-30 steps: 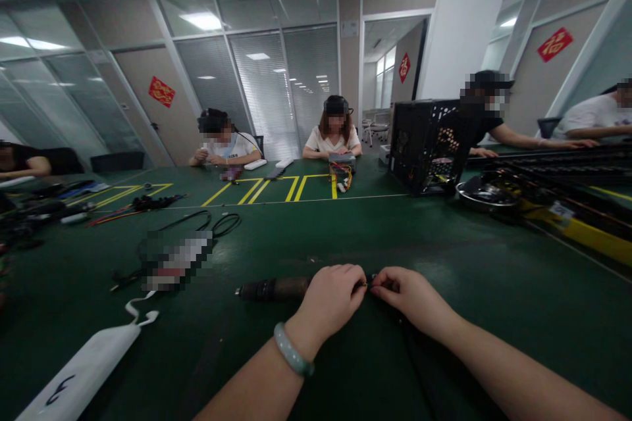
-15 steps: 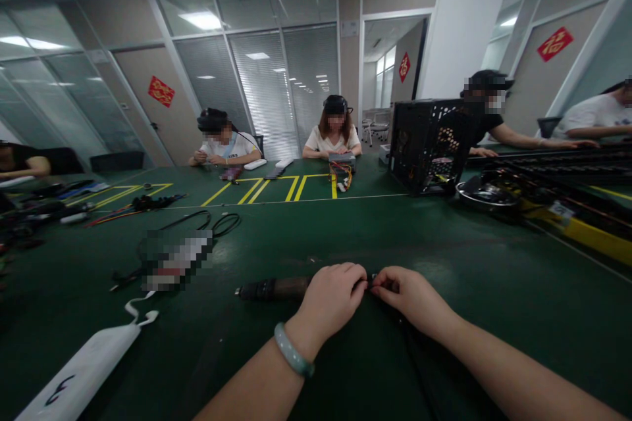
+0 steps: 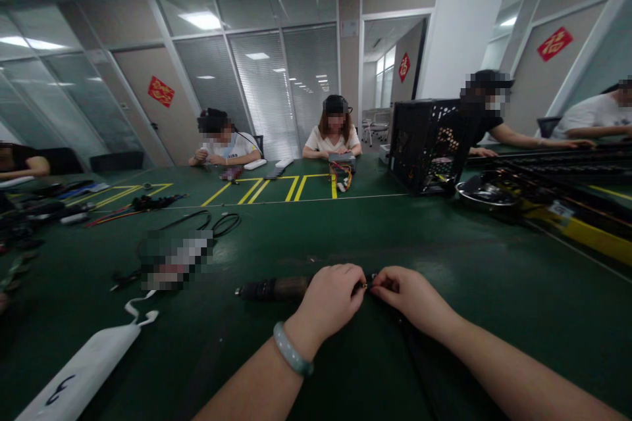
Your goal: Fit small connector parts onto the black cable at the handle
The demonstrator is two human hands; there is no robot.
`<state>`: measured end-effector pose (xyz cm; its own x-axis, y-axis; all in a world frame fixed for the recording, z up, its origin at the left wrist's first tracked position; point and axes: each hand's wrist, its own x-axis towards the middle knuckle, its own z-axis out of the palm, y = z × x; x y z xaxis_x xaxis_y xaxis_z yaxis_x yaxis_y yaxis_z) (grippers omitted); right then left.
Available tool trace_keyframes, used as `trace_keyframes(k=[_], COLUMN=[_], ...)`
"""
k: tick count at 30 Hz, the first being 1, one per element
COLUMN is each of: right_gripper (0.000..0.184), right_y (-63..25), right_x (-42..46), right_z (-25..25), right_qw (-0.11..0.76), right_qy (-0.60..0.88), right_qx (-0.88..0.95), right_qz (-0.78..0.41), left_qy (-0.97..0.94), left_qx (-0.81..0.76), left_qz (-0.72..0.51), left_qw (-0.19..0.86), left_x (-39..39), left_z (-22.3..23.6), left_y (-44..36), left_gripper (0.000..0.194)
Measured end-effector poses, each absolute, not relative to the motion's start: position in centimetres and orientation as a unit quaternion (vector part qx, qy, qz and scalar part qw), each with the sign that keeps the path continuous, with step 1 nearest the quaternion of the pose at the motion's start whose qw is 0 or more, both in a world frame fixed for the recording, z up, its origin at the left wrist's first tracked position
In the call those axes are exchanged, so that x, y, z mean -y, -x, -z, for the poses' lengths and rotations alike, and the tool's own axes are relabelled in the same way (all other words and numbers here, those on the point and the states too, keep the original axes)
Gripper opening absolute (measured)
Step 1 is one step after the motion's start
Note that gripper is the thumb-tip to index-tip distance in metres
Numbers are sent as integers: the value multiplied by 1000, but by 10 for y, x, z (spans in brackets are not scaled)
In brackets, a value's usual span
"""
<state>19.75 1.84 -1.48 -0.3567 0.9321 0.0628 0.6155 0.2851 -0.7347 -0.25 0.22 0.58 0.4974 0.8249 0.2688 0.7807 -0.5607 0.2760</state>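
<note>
A dark cylindrical tool (image 3: 274, 289) lies across the green table (image 3: 385, 237), its tip pointing left. My left hand (image 3: 332, 299), with a pale green bangle on the wrist, is closed over the tool's right end. My right hand (image 3: 413, 299) pinches a small part at that same end, fingertips meeting my left hand's. What sits between the fingertips is too small to name. A black cable runs from there toward me under my right forearm.
A white pouch with a strap (image 3: 86, 368) lies front left. Black cables (image 3: 207, 220) and a blurred-out item lie left of centre. A black perforated case (image 3: 428, 145) and a round metal part (image 3: 486, 194) stand back right. Several seated people work around the table.
</note>
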Motion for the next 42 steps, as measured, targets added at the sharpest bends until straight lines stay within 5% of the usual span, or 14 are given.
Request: trace_keyframes(k=[42], right_gripper=[11], right_y=[-198], right_x=[-19], right_z=[17], right_qw=[257], right_qy=[494], right_qx=[760], right_qz=[-335], left_qy=[-865], left_qx=[-450], left_qz=[-214], left_qw=[65], left_x=[-2], left_z=[-5], left_y=[5], left_gripper=[13])
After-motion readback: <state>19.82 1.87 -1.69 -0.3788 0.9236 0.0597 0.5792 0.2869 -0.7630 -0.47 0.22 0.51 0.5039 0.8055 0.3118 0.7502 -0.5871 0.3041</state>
